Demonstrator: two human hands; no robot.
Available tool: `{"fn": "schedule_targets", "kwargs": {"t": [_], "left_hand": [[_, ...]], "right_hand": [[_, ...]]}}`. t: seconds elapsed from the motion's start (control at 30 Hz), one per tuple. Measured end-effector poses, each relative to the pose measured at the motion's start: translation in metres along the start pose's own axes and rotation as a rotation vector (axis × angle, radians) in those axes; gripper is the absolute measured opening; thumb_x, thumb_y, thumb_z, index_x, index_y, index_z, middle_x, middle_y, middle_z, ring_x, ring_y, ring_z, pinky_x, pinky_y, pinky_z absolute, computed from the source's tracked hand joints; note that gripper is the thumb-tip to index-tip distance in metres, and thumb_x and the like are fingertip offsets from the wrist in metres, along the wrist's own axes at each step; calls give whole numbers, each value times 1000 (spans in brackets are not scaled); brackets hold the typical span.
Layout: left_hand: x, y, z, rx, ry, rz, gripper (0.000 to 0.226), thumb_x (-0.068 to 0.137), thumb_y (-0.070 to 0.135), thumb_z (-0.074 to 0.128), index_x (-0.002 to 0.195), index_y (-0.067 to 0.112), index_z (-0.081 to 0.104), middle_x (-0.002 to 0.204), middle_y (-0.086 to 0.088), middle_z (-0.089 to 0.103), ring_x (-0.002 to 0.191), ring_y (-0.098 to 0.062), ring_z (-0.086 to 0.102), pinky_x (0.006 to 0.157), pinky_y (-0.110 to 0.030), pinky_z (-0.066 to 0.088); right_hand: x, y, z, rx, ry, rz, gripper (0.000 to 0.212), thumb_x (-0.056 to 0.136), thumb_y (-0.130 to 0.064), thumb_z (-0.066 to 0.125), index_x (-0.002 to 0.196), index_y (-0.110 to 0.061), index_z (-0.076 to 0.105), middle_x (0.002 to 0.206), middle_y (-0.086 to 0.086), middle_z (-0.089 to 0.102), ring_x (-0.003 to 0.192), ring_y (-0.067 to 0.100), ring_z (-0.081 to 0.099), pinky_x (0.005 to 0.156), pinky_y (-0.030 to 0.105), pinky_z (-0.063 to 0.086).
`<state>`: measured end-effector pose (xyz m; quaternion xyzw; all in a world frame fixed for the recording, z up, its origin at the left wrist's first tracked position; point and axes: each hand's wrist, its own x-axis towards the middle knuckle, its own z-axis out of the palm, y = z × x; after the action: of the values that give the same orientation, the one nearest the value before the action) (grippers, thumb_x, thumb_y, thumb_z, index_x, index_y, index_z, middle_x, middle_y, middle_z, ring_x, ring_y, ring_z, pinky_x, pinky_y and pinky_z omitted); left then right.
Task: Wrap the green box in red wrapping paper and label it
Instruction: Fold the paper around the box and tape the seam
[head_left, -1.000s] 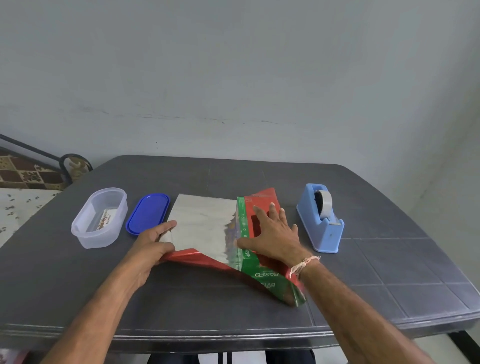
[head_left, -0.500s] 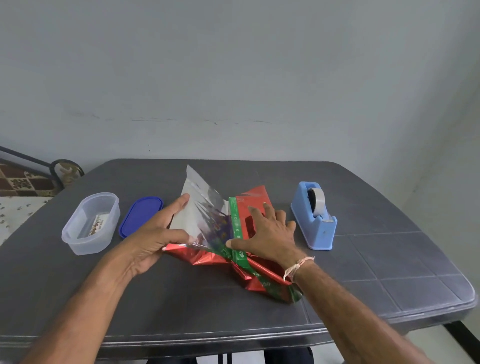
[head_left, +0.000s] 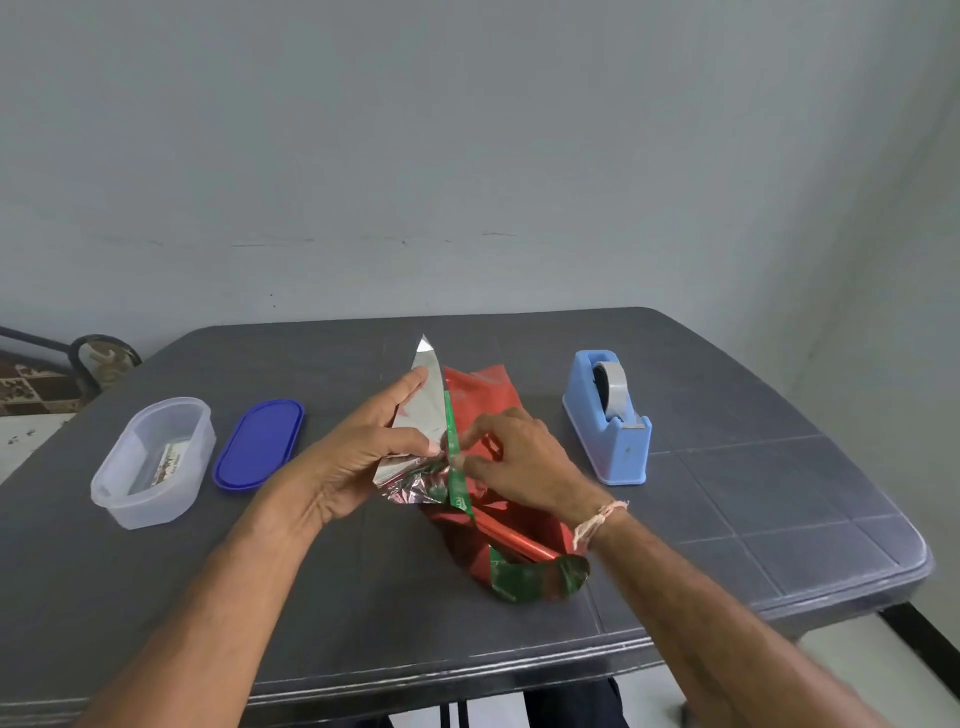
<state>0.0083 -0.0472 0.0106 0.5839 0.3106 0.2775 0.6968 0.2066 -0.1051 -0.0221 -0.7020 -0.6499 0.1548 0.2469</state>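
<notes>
Raising wrapping paper (head_left: 430, 410) higher, left hand (head_left: 356, 457) gripping

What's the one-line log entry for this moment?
phase: wrapping, flap fold | left hand: holds red wrapping paper flap upright, silver side showing | right hand: pinches paper's green edge | tape dispenser: untouched

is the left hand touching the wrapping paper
Touching. The head view shows the left hand pinching the raised silver-backed flap of the red wrapping paper.

Red paper (head_left: 483, 395) partly around green box (head_left: 456, 467)
</notes>
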Motion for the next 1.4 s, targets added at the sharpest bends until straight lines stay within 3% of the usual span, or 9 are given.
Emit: {"fn": "schedule_targets", "kwargs": {"t": [0.07, 0.2, 0.33, 0.47, 0.63, 0.87, 1.07, 1.23, 1.4], "left_hand": [[5, 1, 7, 6, -10, 12, 107, 65, -5, 75, 159, 27, 35, 140, 14, 52, 110, -19, 72, 84, -31, 61], [13, 0, 17, -4, 33, 2, 104, 67, -5, 74, 159, 21, 34, 131, 3, 58, 100, -19, 71, 76, -29, 62], [17, 1, 25, -46, 41, 7, 96, 64, 5, 76, 152, 18, 41, 130, -3, 61, 95, -14, 68, 74, -25, 59], [24, -5, 34, -51, 57, -41, 112, 61, 20, 89, 158, 24, 33, 146, -3, 56, 123, -19, 62, 99, -34, 53], [29, -11, 48, -84, 30, -111, 123, 50, 39, 96, 158, 29, 37, 154, 0, 49, 138, -19, 51, 114, -41, 43], [31, -13, 51, -14, -39, -103, 107, 65, 63, 85, 156, 41, 33, 141, 1, 61, 106, -19, 66, 77, -36, 56], [34, -9, 62, 132, -49, -115, 112, 66, 95, 52, 161, 43, 21, 147, 20, 46, 102, -12, 68, 76, -28, 54], [40, -9, 71, 262, -50, -146, 110, 74, 98, 17, 163, 33, 22, 157, 13, 42, 94, -2, 71, 69, -22, 50], [37, -11, 72, 260, -34, -139, 109, 72, 97, 23, 160, 31, 30, 152, 7, 51, 94, -3, 72, 69, -21, 49]], "right_hand": [[-2, 4, -6, 110, 16, -77, 22, 97, -43, 64, 99, -24, 73, 108, 2, 65, 104, 18, 58, 94, 40, 50], [-12, 7, -12, 180, -24, -233, 50, 101, -51, 54, 78, -8, 65, 89, 7, 67, 96, 11, 58, 85, 27, 48], [-23, 13, -7, 176, -46, -302, 48, 90, -58, 68, 79, -12, 69, 100, 2, 66, 92, 4, 57, 77, 18, 46], [-40, 12, 2, 160, 84, -274, 47, 77, -81, 61, 72, -36, 54, 100, -12, 59, 96, 4, 53, 81, 17, 41], [-67, 8, 6, 367, 250, -92, 53, 75, -81, 66, 87, -29, 66, 94, -13, 69, 95, 4, 63, 82, 29, 55], [-76, 14, -3, 594, 330, 48, 64, 81, -70, 70, 129, -33, 50, 99, -4, 72, 88, 6, 72, 76, 29, 61], [-55, 31, -19, 740, 331, 277, 66, 75, -89, 55, 105, -31, 64, 101, -2, 75, 97, 16, 72, 91, 46, 59], [-28, 38, -29, 621, 232, 340, 50, 82, -62, 76, 94, -14, 72, 82, 4, 74, 71, 19, 70, 66, 33, 61], [-12, 44, -18, 503, 236, 356, 39, 82, -43, 83, 74, -6, 75, 64, 8, 71, 55, 12, 60, 52, 26, 52]]}}
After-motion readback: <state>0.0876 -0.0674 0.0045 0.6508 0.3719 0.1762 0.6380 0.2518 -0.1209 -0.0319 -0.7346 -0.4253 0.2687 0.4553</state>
